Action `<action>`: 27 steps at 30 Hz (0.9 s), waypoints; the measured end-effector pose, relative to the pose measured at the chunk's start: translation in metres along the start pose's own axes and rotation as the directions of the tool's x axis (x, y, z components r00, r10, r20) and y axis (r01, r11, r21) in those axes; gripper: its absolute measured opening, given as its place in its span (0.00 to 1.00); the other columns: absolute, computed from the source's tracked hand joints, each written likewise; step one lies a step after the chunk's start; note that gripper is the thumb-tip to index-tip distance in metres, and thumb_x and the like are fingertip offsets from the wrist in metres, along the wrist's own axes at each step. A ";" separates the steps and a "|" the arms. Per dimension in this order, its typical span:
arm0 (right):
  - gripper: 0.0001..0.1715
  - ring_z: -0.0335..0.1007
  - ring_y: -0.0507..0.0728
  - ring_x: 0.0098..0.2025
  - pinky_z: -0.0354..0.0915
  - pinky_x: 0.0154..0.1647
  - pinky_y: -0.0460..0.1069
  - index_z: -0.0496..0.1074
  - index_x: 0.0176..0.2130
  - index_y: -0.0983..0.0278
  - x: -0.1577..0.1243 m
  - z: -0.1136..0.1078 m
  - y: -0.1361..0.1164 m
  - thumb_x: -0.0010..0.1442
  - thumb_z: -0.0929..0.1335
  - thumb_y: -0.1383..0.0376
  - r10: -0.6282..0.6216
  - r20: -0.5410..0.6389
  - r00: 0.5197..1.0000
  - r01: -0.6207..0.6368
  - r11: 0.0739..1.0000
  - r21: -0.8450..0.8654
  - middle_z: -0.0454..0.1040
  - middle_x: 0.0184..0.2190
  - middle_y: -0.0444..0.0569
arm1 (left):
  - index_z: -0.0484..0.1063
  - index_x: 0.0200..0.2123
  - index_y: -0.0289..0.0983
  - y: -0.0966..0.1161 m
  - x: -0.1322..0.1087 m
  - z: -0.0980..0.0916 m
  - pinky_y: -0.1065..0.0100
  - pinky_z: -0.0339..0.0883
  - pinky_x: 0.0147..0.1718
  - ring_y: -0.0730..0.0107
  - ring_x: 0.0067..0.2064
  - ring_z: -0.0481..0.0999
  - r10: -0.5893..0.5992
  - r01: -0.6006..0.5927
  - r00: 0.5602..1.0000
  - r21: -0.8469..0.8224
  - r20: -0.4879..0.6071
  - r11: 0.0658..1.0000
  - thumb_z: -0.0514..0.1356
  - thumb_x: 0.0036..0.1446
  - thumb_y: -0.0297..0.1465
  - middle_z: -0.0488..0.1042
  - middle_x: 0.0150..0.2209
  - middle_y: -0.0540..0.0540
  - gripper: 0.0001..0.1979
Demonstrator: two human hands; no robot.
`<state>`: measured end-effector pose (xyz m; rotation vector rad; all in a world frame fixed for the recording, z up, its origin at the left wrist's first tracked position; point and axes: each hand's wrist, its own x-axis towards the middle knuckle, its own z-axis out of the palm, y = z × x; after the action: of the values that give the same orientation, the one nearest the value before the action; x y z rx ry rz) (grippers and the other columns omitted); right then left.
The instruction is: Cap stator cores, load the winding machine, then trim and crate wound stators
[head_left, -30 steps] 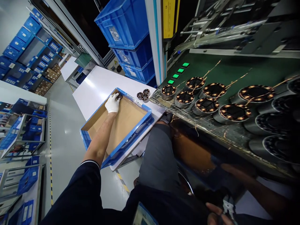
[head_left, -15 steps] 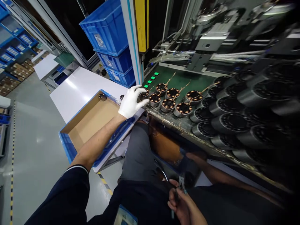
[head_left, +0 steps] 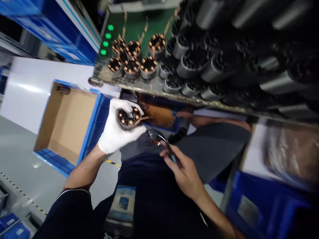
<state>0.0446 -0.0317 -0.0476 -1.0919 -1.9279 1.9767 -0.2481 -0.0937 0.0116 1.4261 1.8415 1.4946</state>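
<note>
One view only, from the head camera. At centre left the left hand, in a white glove, is wrapped around a round coil with copper windings, its open face turned toward the camera. Just right of it, lower centre, the bare right hand pinches a small dark tool whose tip lies near the coil but apart from it; the tool is too blurred to name more closely.

Left of the gloved hand sits a blue crate lined with cardboard. One small dark ring lies in its far upper-left corner, and the rest of the lining is bare. The crate's near corner overhangs the white table, with grey floor open below and to the left.

Across the top runs a bench whose front edge passes just above both hands. On it stand six copper-wound coils in a close cluster at upper centre, with four green lights beside them. To the right dark metal cylinders crowd the bench; blur prevents a count. More blue crates fill the lower right corner.
</note>
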 end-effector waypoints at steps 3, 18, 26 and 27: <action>0.29 0.82 0.64 0.55 0.76 0.64 0.60 0.74 0.74 0.56 0.007 -0.002 -0.022 0.80 0.68 0.57 -0.212 -0.010 0.977 0.211 0.976 -0.061 0.84 0.58 0.54 | 0.66 0.63 0.49 0.019 -0.029 0.040 0.52 0.85 0.53 0.58 0.50 0.88 -0.006 0.006 1.000 0.010 0.017 1.000 0.76 0.66 0.35 0.81 0.51 0.46 0.28; 0.30 0.78 0.66 0.66 0.75 0.68 0.62 0.72 0.75 0.54 0.009 -0.004 -0.022 0.78 0.69 0.62 -0.377 -0.048 0.925 0.375 0.926 -0.046 0.81 0.68 0.52 | 0.71 0.69 0.56 0.011 -0.031 0.050 0.49 0.82 0.54 0.51 0.55 0.84 0.182 -0.204 0.975 0.186 0.130 0.961 0.79 0.64 0.45 0.81 0.56 0.46 0.35; 0.27 0.85 0.62 0.50 0.80 0.53 0.57 0.77 0.71 0.56 0.008 -0.002 -0.027 0.78 0.69 0.63 -0.339 -0.094 0.936 0.330 0.939 -0.102 0.85 0.65 0.51 | 0.75 0.66 0.60 0.014 -0.033 0.049 0.48 0.80 0.53 0.51 0.54 0.84 0.112 -0.158 0.979 0.291 0.168 0.944 0.75 0.67 0.53 0.83 0.56 0.48 0.28; 0.25 0.86 0.62 0.52 0.80 0.56 0.56 0.79 0.69 0.57 0.010 -0.001 -0.028 0.78 0.69 0.64 -0.345 -0.104 0.933 0.335 0.937 -0.103 0.86 0.64 0.51 | 0.76 0.65 0.57 0.015 -0.032 0.049 0.49 0.80 0.51 0.51 0.53 0.84 0.137 -0.184 0.977 0.313 0.166 0.932 0.75 0.67 0.52 0.83 0.55 0.48 0.27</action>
<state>0.0280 -0.0208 -0.0255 -0.8052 -1.9920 1.6219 -0.1897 -0.0979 -0.0028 1.8257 1.9916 1.1551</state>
